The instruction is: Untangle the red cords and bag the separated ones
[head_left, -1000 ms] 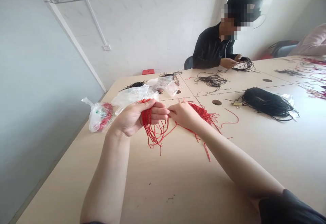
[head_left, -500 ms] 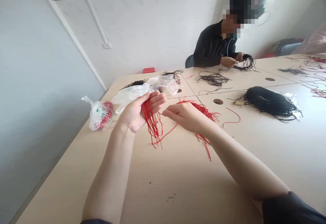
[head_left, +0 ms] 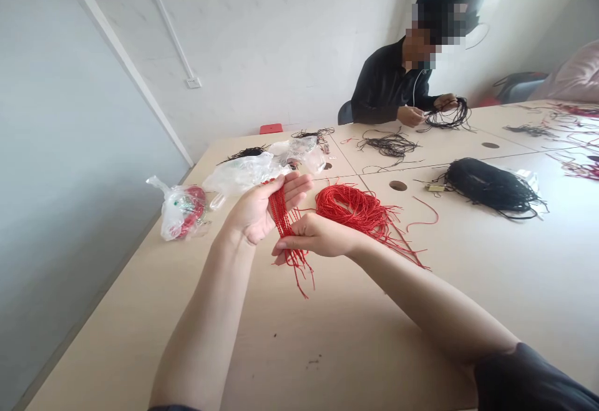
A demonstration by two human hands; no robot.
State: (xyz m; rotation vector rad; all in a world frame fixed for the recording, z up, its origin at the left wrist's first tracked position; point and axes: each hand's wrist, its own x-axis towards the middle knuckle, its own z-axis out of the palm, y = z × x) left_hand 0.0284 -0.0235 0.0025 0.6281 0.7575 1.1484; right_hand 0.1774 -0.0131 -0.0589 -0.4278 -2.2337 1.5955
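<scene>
My left hand (head_left: pixel 264 207) is raised palm-up above the table, with a hank of thin red cord (head_left: pixel 284 224) gripped at the fingers and hanging down. My right hand (head_left: pixel 316 236) sits just beside that hank, its fingers and thumb pinched on some of the strands. A larger loose mass of red cord (head_left: pixel 349 206) lies on the table behind my right hand, and its ends trail to the right. Cannot tell exactly where this mass joins the hank.
A knotted plastic bag of red cord (head_left: pixel 182 211) lies at the table's left edge, and more clear plastic (head_left: pixel 243 173) lies ahead. A black cord pile (head_left: pixel 491 186) sits to the right. Across the table, a co-worker (head_left: pixel 388 87) handles black cords. The table has round holes.
My right hand has moved down and left, from the red mass to the hanging hank. My left hand has turned slightly, and the red mass now shows fully on the table.
</scene>
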